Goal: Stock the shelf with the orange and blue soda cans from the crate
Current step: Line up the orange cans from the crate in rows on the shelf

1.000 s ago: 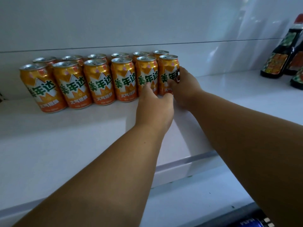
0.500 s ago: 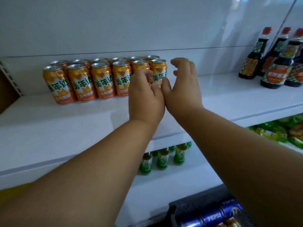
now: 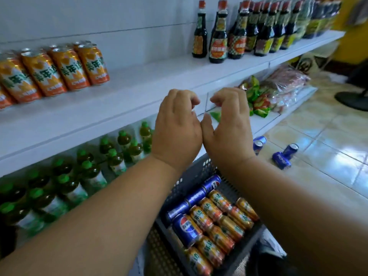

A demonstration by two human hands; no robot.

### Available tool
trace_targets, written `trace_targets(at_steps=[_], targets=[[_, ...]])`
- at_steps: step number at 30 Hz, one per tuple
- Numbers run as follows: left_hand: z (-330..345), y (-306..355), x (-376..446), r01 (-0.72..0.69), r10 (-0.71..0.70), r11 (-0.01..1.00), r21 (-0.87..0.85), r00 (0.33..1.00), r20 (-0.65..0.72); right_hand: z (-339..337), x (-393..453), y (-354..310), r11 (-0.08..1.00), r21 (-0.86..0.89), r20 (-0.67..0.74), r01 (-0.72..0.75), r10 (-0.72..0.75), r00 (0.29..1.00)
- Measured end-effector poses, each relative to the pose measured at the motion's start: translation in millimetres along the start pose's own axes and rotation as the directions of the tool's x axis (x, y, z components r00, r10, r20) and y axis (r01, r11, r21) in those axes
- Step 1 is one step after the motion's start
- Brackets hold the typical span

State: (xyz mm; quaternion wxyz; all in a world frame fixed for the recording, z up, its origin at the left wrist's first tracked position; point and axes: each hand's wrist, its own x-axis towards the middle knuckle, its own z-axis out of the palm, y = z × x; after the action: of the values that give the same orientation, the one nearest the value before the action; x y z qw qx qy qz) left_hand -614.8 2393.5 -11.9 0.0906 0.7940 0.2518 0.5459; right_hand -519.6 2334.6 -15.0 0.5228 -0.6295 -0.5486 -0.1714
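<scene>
Far left, upper white metal shelf [image 3: 139,76]: orange aluminium soda cans with green lettering [image 3: 59,66] stand upright in two touching rows, the leftmost cut off by the frame edge. Below them, on the lower shelf, green-capped plastic bottles of brownish drink [image 3: 89,172] stand in rows, blurred.

Centre: the left hand [image 3: 177,128] and the right hand [image 3: 229,126] are raised side by side in front of the shelf edge, backs toward the camera, touching near the thumb bases. The fingers [image 3: 189,98] of each hand are loosely curled inward and hold nothing — neither hand touches a can.

Beneath the forearms sits a dark grey perforated plastic crate [image 3: 191,176] holding the remaining stock: orange cans [image 3: 211,222] lying on their sides, packed against blue aluminium cola cans [image 3: 185,228] along the crate's left side.

Right of centre, on the upper shelf, dark glass sauce bottles with red caps [image 3: 219,36] stand in a line running to the far end. On the lower shelf lie green and red snack packets [image 3: 256,96] and clear-wrapped bundles.

Far right: three further blue cans — two [image 3: 258,144] just beside the right wrist, one [image 3: 284,158] lying apart — rest on the glossy beige tiled floor [image 3: 328,146].
</scene>
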Motion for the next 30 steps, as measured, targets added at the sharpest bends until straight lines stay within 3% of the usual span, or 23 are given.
trace_targets(at_steps=[5,9,13,19,21,27,30], targets=[[74,29,-35,0.033,-0.011,0.990,-0.140,0.989,0.150,-39,-39,66,0.982,-0.128,-0.024,-0.138,0.136,0.990],[140,30,-85,0.153,-0.082,0.974,-0.165,0.925,0.371,-49,-89,130,0.916,-0.265,0.028,-0.302,0.321,0.947],[203,8,-142,0.246,-0.158,0.967,-0.066,0.783,0.602,-42,-137,191,0.784,-0.439,0.168,-0.439,0.552,0.817],[268,-35,-190,0.339,-0.271,0.938,0.067,0.601,0.752,-10,-175,269,0.665,-0.620,0.356,-0.417,0.712,0.605],[283,-48,-199,0.351,-0.290,0.931,0.099,0.549,0.784,4,-190,294,0.606,-0.686,0.403,-0.403,0.778,0.482],[321,-81,-235,0.408,-0.358,0.893,0.190,0.389,0.849,56,-226,361,0.468,-0.859,0.491,-0.206,0.867,-0.078],[333,-90,-251,0.425,-0.405,0.866,0.264,0.285,0.869,75,-240,388,0.450,-0.884,0.467,-0.124,0.855,-0.226]])
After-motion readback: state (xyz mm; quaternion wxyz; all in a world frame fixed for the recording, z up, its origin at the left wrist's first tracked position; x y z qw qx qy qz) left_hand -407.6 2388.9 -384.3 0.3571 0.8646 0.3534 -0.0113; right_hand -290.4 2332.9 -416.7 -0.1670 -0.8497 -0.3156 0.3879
